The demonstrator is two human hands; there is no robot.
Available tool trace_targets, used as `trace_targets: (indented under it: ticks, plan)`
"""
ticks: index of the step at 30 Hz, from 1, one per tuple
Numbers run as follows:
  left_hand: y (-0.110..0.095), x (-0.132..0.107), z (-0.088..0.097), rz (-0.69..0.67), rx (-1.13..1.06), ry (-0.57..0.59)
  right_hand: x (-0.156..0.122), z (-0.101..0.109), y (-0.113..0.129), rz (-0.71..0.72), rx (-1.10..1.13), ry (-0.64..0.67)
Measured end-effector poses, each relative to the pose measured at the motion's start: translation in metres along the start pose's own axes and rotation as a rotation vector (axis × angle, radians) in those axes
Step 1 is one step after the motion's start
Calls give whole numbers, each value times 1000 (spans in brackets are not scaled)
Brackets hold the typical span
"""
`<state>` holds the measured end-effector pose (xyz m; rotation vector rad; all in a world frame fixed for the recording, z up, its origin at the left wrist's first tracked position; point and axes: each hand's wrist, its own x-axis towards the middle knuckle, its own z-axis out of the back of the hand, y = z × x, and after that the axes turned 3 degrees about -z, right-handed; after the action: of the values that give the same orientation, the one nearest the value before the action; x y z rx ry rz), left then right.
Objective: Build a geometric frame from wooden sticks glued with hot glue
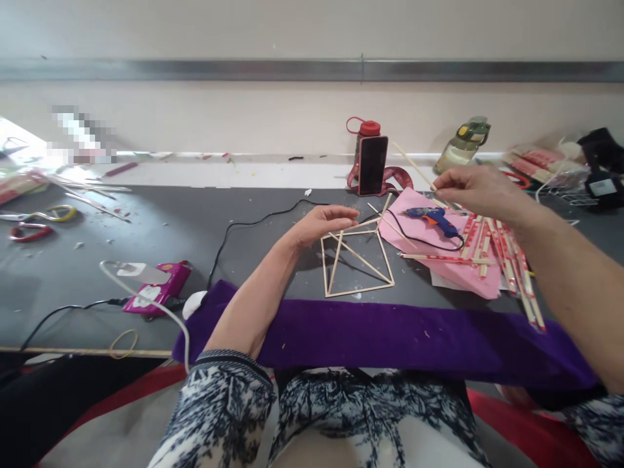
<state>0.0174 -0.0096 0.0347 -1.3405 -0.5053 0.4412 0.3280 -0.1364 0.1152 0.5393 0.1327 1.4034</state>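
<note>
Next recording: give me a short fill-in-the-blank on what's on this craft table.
The left hand touches the top of the stick frame, behind a ____ cloth.
The right hand pinches a thin stick near the ____ glue gun.
The glue gun lies on ____ paper.
The phone leans against a bottle with a ____ cap.
Missing words: purple; blue; pink; red.

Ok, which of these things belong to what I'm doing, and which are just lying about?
In hand: left hand on stick frame; right hand pinching thin stick; glue gun; wrapped sticks.
Lying about: phone, green bottle, scissors, purple cloth.
</note>
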Motion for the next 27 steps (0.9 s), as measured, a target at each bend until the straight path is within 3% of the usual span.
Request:
trace_targets:
  ticks: [4,11,16,21,24,27]
  plan:
    - [-9,-2,3,-72,73,-56,-2,4,6,56,17,-32]
    - [-60,0,17,-275,169,-399,3,22,45,96,89,-17]
    - [-102,13,-4,-321,166,-302,6,31,78,194,145,33]
    - [-117,22,-36,-293,147,-168,10,27,103,290,161,68]
    - [-117,15,-38,-238,163,-250,11,26,109,317,142,87]
    - [-112,-3,-19,-181,192,-395,7,30,105,309,137,56]
